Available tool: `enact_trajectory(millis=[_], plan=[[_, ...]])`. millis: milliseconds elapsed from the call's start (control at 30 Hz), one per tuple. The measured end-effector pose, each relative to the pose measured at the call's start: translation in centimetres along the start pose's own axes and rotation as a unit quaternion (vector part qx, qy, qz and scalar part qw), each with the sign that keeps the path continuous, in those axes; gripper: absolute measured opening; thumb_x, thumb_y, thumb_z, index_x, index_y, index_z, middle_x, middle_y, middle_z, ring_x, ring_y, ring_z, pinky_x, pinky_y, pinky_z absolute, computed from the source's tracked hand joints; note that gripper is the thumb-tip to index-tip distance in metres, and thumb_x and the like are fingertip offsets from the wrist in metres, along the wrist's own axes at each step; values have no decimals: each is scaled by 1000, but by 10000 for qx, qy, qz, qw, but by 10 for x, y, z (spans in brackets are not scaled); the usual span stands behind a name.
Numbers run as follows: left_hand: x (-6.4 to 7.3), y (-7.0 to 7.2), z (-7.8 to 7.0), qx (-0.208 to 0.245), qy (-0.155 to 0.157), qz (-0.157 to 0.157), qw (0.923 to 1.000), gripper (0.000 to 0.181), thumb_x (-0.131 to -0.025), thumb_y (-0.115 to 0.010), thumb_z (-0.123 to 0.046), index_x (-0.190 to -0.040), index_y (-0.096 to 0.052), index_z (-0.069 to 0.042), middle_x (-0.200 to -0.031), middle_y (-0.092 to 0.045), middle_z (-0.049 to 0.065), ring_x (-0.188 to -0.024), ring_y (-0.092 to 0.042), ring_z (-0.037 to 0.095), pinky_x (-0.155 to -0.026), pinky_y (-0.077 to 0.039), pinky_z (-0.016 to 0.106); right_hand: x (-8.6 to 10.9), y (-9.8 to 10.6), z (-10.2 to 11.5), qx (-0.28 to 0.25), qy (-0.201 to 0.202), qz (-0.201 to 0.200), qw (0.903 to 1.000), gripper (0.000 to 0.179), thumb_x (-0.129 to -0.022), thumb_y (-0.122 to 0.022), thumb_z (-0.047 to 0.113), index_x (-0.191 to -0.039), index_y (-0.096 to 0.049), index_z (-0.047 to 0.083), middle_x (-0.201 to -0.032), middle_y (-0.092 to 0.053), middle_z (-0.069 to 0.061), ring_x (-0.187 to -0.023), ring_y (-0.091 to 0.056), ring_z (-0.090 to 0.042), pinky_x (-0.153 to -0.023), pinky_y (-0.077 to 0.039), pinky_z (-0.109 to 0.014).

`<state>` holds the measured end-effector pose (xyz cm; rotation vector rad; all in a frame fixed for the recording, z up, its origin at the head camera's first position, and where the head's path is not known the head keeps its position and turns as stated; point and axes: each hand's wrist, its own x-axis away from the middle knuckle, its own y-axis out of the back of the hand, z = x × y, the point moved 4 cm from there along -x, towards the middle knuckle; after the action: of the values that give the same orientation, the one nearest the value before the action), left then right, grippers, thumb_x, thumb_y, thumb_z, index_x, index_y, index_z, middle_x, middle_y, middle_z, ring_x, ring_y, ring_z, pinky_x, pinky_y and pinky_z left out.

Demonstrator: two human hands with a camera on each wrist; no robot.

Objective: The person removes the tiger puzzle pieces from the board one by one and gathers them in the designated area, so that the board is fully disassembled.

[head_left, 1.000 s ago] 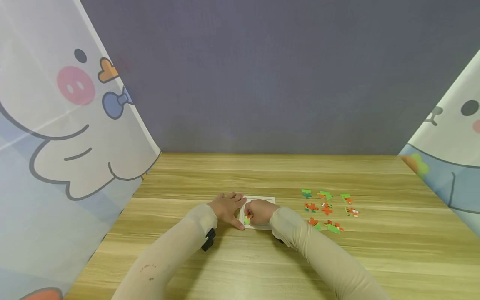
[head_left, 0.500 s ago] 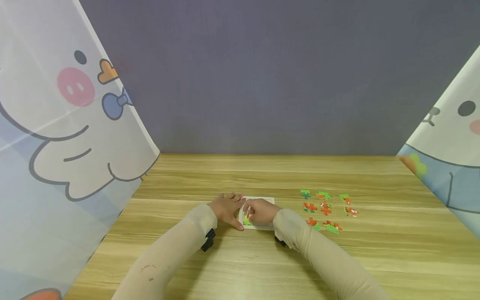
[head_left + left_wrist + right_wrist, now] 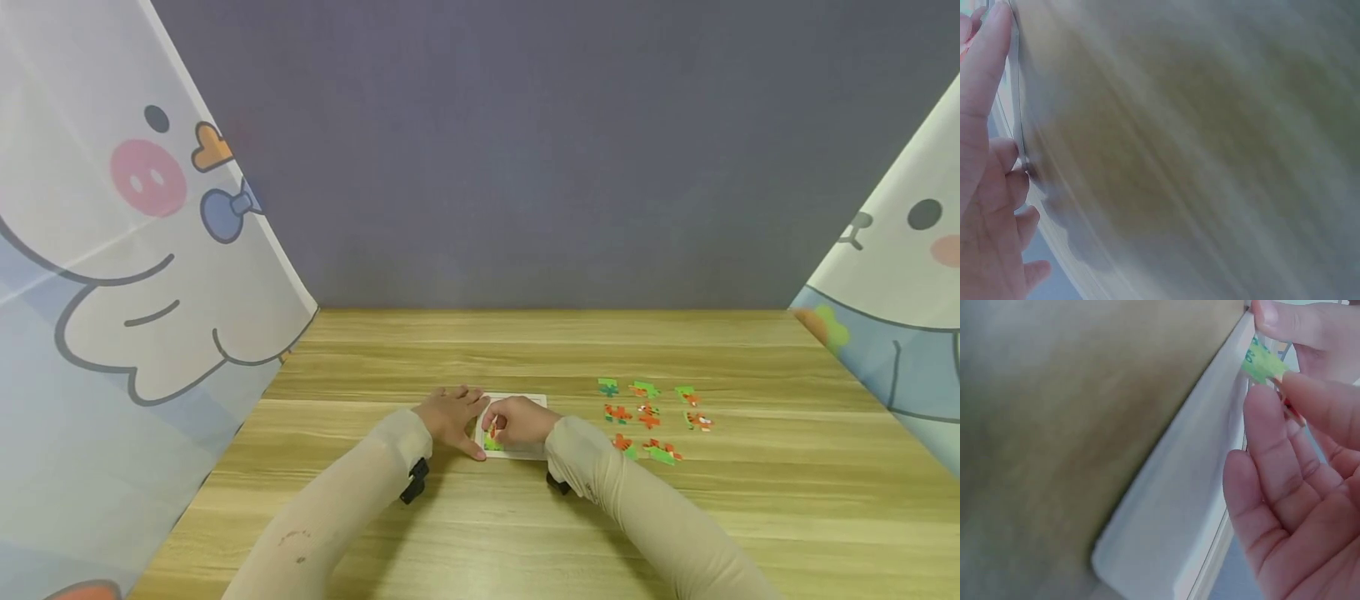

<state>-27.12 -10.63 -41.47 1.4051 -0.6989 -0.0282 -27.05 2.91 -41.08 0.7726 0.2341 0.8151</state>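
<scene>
A white puzzle tray [image 3: 517, 455] lies on the wooden table in the head view. My left hand [image 3: 452, 417] rests along its left edge, fingers spread and fairly straight, thumb at the near left corner. A green puzzle piece [image 3: 1263, 361] sits in that corner of the tray. Over the tray's left part, my right hand [image 3: 522, 419] pinches an orange-red puzzle piece [image 3: 1295, 414] between thumb and fingers, right by the green one. The fingers hide most of the held piece, and it is unclear whether it touches the tray's floor.
Several loose orange and green puzzle pieces [image 3: 648, 422] lie in rough rows on the table [image 3: 480, 533] to the right of the tray. A grey wall [image 3: 480, 167] rises behind the table's far edge. Cartoon-printed cloths [image 3: 142, 292] hang on both sides.
The right hand shifts and turns slightly at the tray's left part, showing more of the pieces there. The left hand stays at the edge. The whole view drifts a little left.
</scene>
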Motion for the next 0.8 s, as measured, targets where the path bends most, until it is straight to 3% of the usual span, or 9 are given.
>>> enact_trajectory(millis=[300,600,800], plan=[[4,-2,0,-55,-54,-5,10000,98,-84,-64,-68,-160,-26,-20,-166,-17,-1,-153,-15,23,-121,-17,52,9,8,-5,63,51,-292,9995,19,-88,-65,-6,-104,-70,1,-82,-67,0,-71,-57,-7,-65,-50,-22],[4,-2,-2,-234,-232,28,9995,83,-87,-59,-66,-158,-29,-35,-166,-18,1,-153,-15,25,-121,-15,52,31,29,-19,-571,-616,-668,9942,22,-92,-61,-5,-114,-59,-7,-81,-58,-5,-69,-58,-13,-64,-47,-26],[6,-3,-2,-147,-445,-60,9989,80,-89,-60,-63,-157,-32,-33,-166,-20,2,-152,-16,27,-121,-15,55,49,43,-31,-725,-521,-876,9921,25,-90,-60,-4,-113,-61,-13,-77,-60,-4,-65,-51,-12,-63,-45,-27]])
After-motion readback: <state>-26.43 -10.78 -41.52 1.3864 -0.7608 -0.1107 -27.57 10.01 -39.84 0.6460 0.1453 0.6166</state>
